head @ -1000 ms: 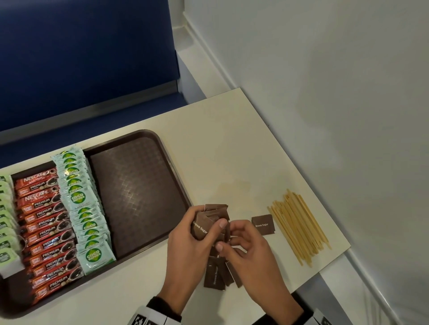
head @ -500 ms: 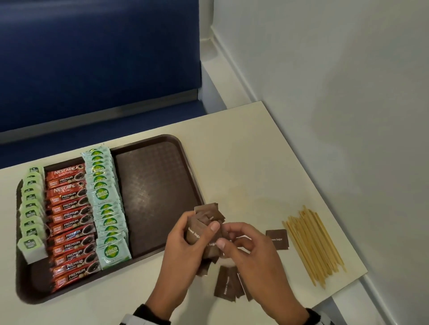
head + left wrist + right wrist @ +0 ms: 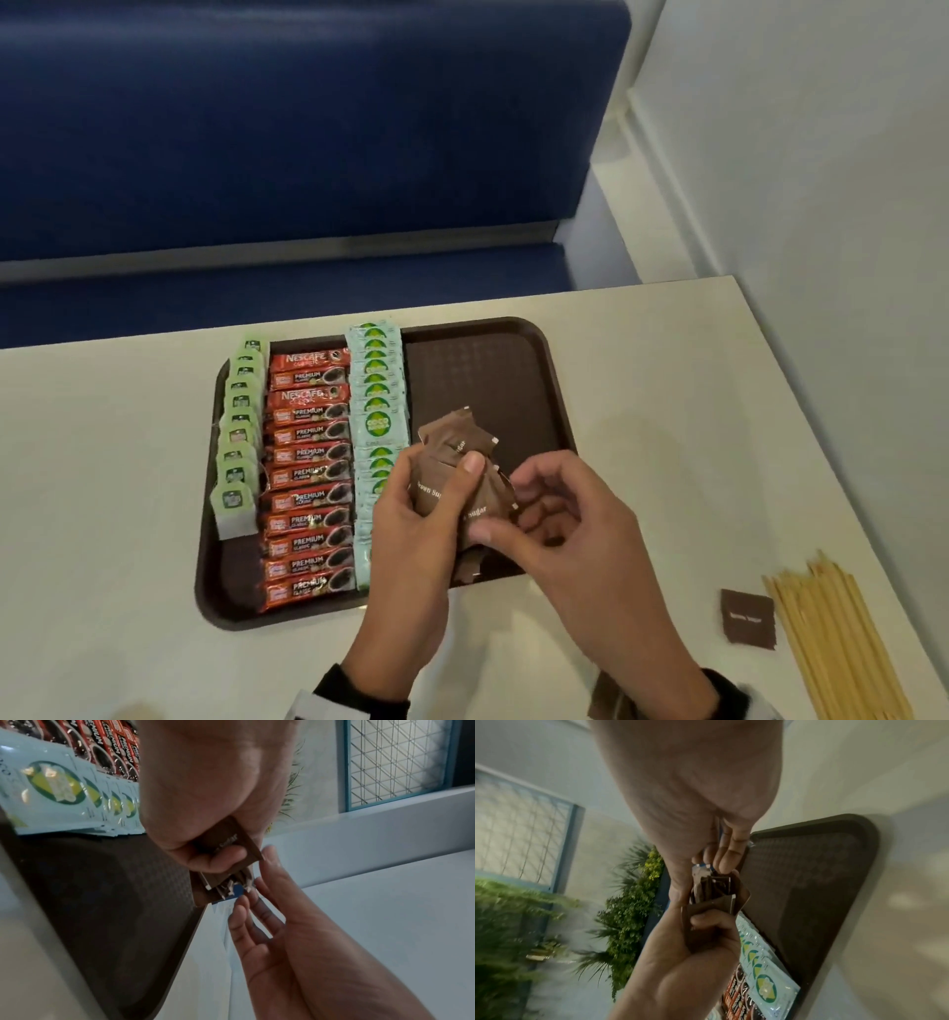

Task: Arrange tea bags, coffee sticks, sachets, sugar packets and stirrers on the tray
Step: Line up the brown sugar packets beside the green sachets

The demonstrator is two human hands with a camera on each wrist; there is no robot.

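Observation:
My left hand (image 3: pixel 405 519) grips a fanned stack of brown sugar packets (image 3: pixel 452 462) above the near right part of the brown tray (image 3: pixel 488 370). My right hand (image 3: pixel 554 514) meets it from the right, thumb and curled fingers pinching the stack's edge. In the left wrist view its fingertips (image 3: pixel 244 902) touch the packets (image 3: pixel 231 841); the right wrist view shows the same stack (image 3: pixel 713 902). On the tray lie rows of tea bags (image 3: pixel 239 437), red coffee sticks (image 3: pixel 308 473) and pale green sachets (image 3: pixel 379 390). Wooden stirrers (image 3: pixel 837 647) lie on the table at the near right.
One loose brown packet (image 3: pixel 748 623) lies on the white table (image 3: pixel 667 411) beside the stirrers, and more peek out by my right wrist (image 3: pixel 608 699). A wall borders the table on the right. A blue bench (image 3: pixel 308 154) stands behind it.
Both hands have carried the packet stack left, from above the table to above the tray's bare right part. A few packets stayed behind on the table.

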